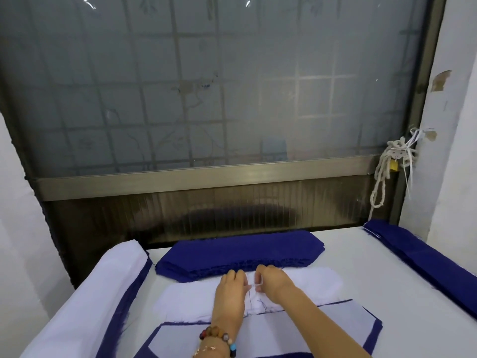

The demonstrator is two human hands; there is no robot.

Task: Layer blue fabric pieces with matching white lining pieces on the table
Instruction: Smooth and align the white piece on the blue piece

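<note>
- Lining point(309, 282): white stack mid-table, just in front of the blue stack point(240, 250) and just behind the layered pile point(335, 321).
- Right grip point(272, 281): fingers curled, apparently pinching the top ply at the stack's middle.
- Left grip point(231, 290): fingers nearly flat, pressing the lining.
- Risk 1: thin plies cling, so the pinch may lift two at once and leave a later blue piece without a match.
- Risk 2: dark threads point(251, 298) lie on the lining and may get trapped between layers.
- Risk 3: dragging the ply may skew the stack or land it askew on the pile.
- Table point(361, 257): white surface beneath.
</note>
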